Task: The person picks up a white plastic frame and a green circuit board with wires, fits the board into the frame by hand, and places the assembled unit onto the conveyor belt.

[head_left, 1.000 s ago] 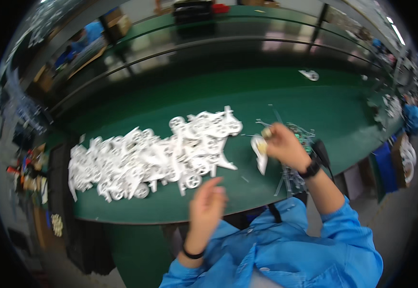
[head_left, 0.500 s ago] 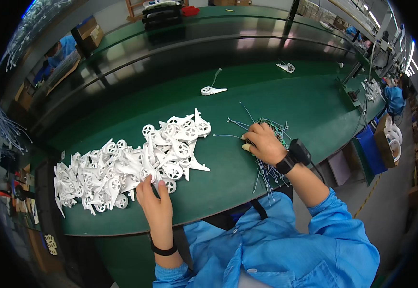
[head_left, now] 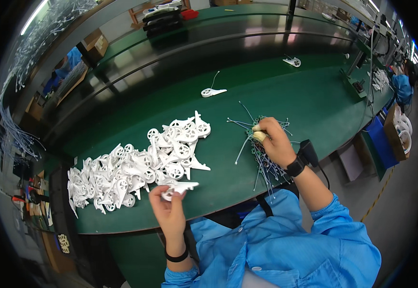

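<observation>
My left hand [head_left: 168, 211] grips a white plastic part [head_left: 182, 188] with a round, spoked end and a tapering arm, lifted at the near edge of a heap of similar white parts [head_left: 122, 173]. Over a tangled pile of small green circuit boards with thin wires [head_left: 266, 161], my right hand [head_left: 277, 142] pinches with thumb and forefinger, both in yellow finger cots. A wire lead [head_left: 240, 152] runs down and left from that pinch; whatever sits at its end is hidden by the fingers.
One white part with a wire [head_left: 214, 92] lies farther back on the green bench [head_left: 170, 103], another [head_left: 293, 62] at the far right. A black device with a cable [head_left: 308, 152] is beside my right wrist. A metal stand [head_left: 355, 84] rises at the right edge, near a blue bin [head_left: 381, 144].
My left hand has taken a white part from the heap and drawn it toward me. My right hand has moved slightly right, and the wire at its fingertips has swung downward.
</observation>
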Motion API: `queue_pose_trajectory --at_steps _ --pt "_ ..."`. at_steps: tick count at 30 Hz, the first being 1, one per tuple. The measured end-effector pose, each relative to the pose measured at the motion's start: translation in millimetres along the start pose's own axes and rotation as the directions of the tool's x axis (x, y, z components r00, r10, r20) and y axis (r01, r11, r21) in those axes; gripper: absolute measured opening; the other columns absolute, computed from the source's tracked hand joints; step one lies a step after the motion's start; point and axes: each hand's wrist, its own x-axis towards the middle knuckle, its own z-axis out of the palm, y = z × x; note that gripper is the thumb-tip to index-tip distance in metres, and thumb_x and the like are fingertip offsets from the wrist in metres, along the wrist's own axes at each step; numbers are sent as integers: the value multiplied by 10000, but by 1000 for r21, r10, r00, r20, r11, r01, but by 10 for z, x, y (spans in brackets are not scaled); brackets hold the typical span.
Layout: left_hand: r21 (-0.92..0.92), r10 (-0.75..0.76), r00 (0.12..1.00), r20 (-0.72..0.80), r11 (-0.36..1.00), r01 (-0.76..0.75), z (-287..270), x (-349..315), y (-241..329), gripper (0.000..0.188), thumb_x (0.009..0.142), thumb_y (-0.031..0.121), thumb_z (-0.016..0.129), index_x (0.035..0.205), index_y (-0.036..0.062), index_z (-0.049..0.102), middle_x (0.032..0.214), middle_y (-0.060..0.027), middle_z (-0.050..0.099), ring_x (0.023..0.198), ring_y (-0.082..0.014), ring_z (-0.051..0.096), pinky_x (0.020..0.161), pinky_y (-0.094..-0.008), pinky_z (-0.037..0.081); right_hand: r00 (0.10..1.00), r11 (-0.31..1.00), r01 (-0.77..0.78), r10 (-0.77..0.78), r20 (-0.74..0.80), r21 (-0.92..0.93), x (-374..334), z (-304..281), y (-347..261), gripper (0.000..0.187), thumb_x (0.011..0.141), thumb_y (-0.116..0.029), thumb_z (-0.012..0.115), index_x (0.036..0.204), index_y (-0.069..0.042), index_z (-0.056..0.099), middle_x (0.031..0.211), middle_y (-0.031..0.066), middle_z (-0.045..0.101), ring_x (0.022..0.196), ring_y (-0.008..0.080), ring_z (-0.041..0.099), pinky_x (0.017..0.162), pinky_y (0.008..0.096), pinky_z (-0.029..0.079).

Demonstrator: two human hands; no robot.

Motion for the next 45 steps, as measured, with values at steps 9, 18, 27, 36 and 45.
queue_pose_trajectory --at_steps 9,18,27,36,45 --pt "-364 -486 786 381 703 611 698 -324 -174 279 881 -40 549 1155 6 525 950 -73 585 840 -166 603 721 -306 520 951 530 -224 301 66 818 -641 -216 -507 296 797 145 636 1052 16 557 1089 87 502 906 143 583 821 273 512" --pt "-394 -607 655 449 524 755 987 -440 -157 207 1007 167 389 1196 100 441 1045 -185 614 987 -324 610 858 -485 526 969 694 -63 216 -124 718 -794 -330 -692 240 795 82 705 1016 22 633 1117 169 609 919 200 650 794 308 563" --pt "-431 -619 615 489 442 787 1011 -498 -154 404 1024 372 318 1210 37 446 1108 -214 600 984 -326 620 872 -492 521 969 960 82 -13 -248 267 -906 -199 -623 227 754 36 749 958 -6 659 1032 147 661 895 239 664 752 306 542" --pt "-379 -580 661 475 543 749 1058 -535 -95 405 1046 332 295 1380 105 322 1178 -194 562 1040 -290 586 912 -461 494 976 969 129 -85 -202 212 -965 -158 -656 259 744 43 753 968 4 627 1049 157 660 891 267 680 747 316 553" --pt "-378 -636 590 498 453 807 1070 -560 -151 326 1039 251 371 1315 83 416 1101 -99 575 931 -205 589 798 -391 515 942 944 138 -31 -334 299 -1017 -104 -675 258 764 42 751 967 -4 599 1059 170 658 878 268 689 748 321 556"
